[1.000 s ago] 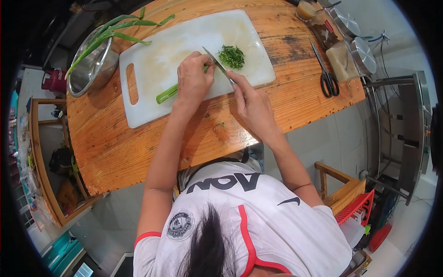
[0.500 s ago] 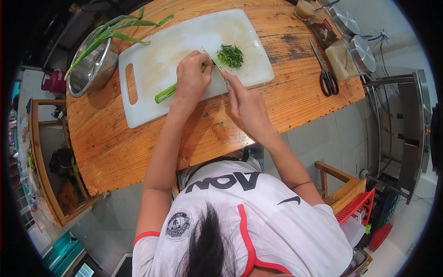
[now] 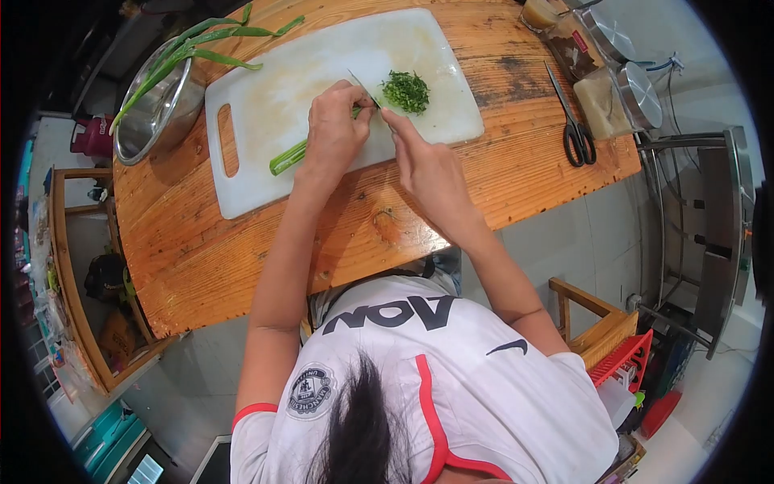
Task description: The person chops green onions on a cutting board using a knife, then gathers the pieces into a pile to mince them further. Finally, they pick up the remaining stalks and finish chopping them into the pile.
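Observation:
On the white cutting board (image 3: 266,97), my left hand (image 3: 334,133) is closed round a bunch of green stalks (image 3: 288,158), whose pale green ends stick out to the lower left. My right hand (image 3: 427,165) grips a knife (image 3: 362,86), its thin blade right beside the fingertips of my left hand. The knife's handle is mostly hidden in my right hand. A small pile of finely chopped greens (image 3: 405,92) lies on the board just beyond the blade, to the right.
A metal bowl (image 3: 173,113) with long green leaves (image 3: 218,35) across its rim stands at the left of the wooden table (image 3: 242,266). Black-handled scissors (image 3: 578,143) lie at the right, near containers (image 3: 603,105) and metal lids (image 3: 639,95).
The view has shifted slightly. Both hands remain at the stalks, with the knife still beside my left fingertips and only small movement of the blade and right hand.

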A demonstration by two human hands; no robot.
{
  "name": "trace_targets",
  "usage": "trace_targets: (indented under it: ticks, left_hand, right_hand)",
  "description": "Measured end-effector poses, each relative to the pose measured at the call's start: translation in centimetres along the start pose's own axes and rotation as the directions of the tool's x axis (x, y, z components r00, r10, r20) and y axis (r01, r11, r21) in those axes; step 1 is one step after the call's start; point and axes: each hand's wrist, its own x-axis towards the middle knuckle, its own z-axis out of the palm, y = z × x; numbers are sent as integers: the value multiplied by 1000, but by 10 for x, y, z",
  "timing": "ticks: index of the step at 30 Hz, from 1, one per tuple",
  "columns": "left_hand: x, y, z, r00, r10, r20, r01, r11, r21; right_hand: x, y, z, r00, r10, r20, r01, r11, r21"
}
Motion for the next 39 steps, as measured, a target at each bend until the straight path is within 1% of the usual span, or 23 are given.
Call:
trace_targets:
  ticks: [2,5,8,11,14,17,20,23,26,32,35,39]
  left_hand:
    - [-1,-1,1,1000,6,-23,-6,1000,12]
    - [-5,-2,4,992,83,-91,-76,994,82]
    - [-10,2,4,999,22,-49,-20,999,37]
    - [-13,4,4,999,17,-44,-16,1000,22]
    - [-14,6,4,995,71,-64,-68,996,54]
    - [-17,7,8,993,65,-101,-57,995,82]
    - [-14,8,7,994,60,-86,-51,993,104]
    - [-12,8,6,996,54,-76,-49,997,63]
    - [-12,9,3,999,11,-44,-8,999,50]
    - [-11,8,2,999,6,-51,-6,1000,18]
    - [-11,8,4,999,5,-54,-3,999,32]
    - [-10,7,2,998,24,-53,-21,997,69]
  right_hand:
    - [5,0,4,1000,3,-5,-3,1000,-9]
    - [-1,0,-2,1000,27,1,-27,999,-22]
    - [-2,2,-13,999,52,10,-52,994,94]
    - [-3,0,-5,999,47,16,-46,998,-46]
    - [-2,-7,-1,1000,2,28,1,995,-102]
    - [4,-3,-14,996,83,41,-88,988,131]
    - [-3,-9,-22,997,33,68,-36,999,32]
    - [-7,-14,-25,997,26,68,-25,1000,-19]
    - [-5,-20,-28,994,55,93,-51,998,-45]
    - [6,-22,-33,996,-12,83,14,1000,-24]
    - [2,-21,-22,996,15,86,-6,994,-105]
    - [-10,-15,-1,996,52,71,-45,994,-100]
